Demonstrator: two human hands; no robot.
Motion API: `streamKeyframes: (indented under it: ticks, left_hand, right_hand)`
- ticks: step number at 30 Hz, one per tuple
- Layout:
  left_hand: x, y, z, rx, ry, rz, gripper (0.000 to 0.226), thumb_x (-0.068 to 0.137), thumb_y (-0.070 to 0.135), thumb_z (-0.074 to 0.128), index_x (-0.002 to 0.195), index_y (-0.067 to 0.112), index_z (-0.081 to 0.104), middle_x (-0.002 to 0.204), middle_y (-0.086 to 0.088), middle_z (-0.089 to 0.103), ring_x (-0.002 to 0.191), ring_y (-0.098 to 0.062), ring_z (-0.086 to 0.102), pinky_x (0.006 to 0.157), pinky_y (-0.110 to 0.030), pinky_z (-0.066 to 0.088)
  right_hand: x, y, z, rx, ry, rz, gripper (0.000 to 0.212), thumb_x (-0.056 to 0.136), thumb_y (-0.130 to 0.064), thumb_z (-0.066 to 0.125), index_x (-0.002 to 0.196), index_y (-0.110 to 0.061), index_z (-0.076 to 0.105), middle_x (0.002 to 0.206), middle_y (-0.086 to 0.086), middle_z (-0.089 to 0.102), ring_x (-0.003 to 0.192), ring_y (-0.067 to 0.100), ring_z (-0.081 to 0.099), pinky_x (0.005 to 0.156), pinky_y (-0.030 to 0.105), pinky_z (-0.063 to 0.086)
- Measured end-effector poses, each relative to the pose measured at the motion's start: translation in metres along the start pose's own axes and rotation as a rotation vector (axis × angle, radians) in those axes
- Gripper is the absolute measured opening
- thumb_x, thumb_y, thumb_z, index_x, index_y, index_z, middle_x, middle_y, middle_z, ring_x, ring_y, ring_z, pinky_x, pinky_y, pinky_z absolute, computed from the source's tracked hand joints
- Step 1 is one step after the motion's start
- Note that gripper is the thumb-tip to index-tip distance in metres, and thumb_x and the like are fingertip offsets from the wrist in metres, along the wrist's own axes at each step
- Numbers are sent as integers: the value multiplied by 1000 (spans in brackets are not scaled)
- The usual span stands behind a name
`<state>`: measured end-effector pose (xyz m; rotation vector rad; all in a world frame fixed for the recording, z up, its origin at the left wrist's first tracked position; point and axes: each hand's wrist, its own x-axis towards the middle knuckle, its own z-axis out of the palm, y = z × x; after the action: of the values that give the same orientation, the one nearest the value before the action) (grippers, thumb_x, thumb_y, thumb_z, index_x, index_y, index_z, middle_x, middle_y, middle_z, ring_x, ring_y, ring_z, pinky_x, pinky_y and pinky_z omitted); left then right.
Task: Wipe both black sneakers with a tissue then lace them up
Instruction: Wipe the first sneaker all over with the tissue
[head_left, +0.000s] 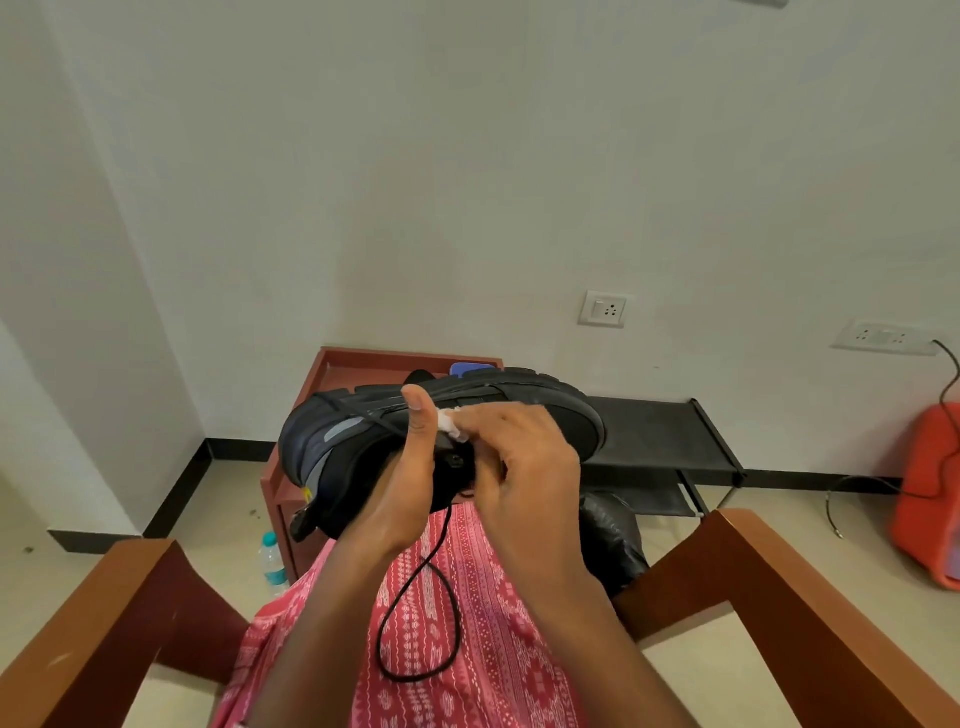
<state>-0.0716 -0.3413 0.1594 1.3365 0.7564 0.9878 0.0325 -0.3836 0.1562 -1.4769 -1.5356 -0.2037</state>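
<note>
The left hand (410, 467) grips one black sneaker (363, 441) from below, its thumb pressed flat up the side of the upper and reaching the edge of the sole, while its other fingers are hidden behind the shoe. The right hand (524, 462) is closed around a small white tissue (451, 423), which shows only as a crumpled wad between its fingers and the left thumb; the wad is pressed against the sneaker's side just under the sole.

The sneaker is held in the air in front of the person, tipped on its side so that the lugged sole (519, 387) faces up and away, with the grey-trimmed heel to the left and the toe to the right. One black lace (415, 613) hangs from under the shoe, between the two wrists, and loops down over the lap, which is covered in red patterned cloth (467, 649). Only one sneaker can be made out clearly.

Two wooden armrests (119, 623) frame the lap, one on each side. Behind the shoe stands a red-brown wooden cabinet (332, 374), with one clear plastic bottle (272, 564) on the floor at its left foot. To the right is a low black rack (665, 431), and at the far right edge an orange plastic object (930, 493). Two wall sockets (602, 309) sit on the white wall, a black cable running from the right one.
</note>
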Motion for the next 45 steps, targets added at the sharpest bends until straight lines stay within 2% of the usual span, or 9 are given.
streamKeyframes:
  ticks: [5,12,16,19,23,27,33,40,45]
  left_hand:
    - [1,2,2,-97,-34,-6,100,64,84,17,123,21,67,113,-4,76,108,-19,71,89,-29,58]
    - [1,2,-2,-57,16,-57,91,63,85,13,64,21,78,77,-4,77,84,-14,75,88,-32,51]
    - [3,-2,-1,-99,14,-29,111,63,95,18,99,8,74,95,-11,78,96,-23,74,90,-41,53]
    - [3,-3,0,-121,5,1,112,61,99,24,120,16,71,115,-10,75,112,-25,70,102,-44,50]
    - [2,-1,2,-71,23,1,93,65,86,16,88,21,79,90,-7,78,93,-19,75,92,-39,55]
    - [3,2,3,-48,23,26,82,71,79,11,62,29,75,69,0,73,76,-14,71,74,-27,55]
    - [2,-3,2,-112,-37,9,110,57,100,29,115,18,73,107,-12,76,104,-26,73,92,-39,58]
    - [2,1,3,-11,3,57,80,67,84,12,59,34,74,67,4,72,74,-7,71,71,-21,56]
    - [2,-3,3,-110,-12,34,100,56,102,29,103,28,78,105,-10,77,107,-25,72,101,-51,51]
  right_hand:
    - [8,16,-1,-106,61,38,28,87,2,68,106,-16,78,101,-5,72,97,13,60,91,1,33]
    - [-14,-12,-7,173,-5,42,32,86,5,68,104,-19,77,100,-11,72,98,3,65,90,14,48]
    - [5,4,-2,-50,-5,15,27,85,2,70,101,-17,78,98,-8,72,95,10,61,89,8,39]
    - [13,13,-1,-163,28,43,24,84,3,70,99,-15,78,97,-4,72,93,14,60,85,6,34]
    - [2,-5,-5,40,-16,72,27,87,1,67,100,-20,77,98,-11,72,95,5,63,85,17,49]
    - [4,-15,-7,94,-67,12,27,86,2,66,100,-18,78,98,-10,72,97,4,63,89,13,45]
    - [22,10,3,-198,-7,30,25,86,2,67,103,-14,77,100,-3,72,96,17,60,82,19,44]
    - [2,-19,-6,58,-99,-23,25,89,-2,64,102,-19,77,100,-11,72,99,5,62,90,16,45]
    - [19,8,2,-140,21,-11,27,82,4,68,101,-13,77,99,-3,73,96,18,62,85,15,40]
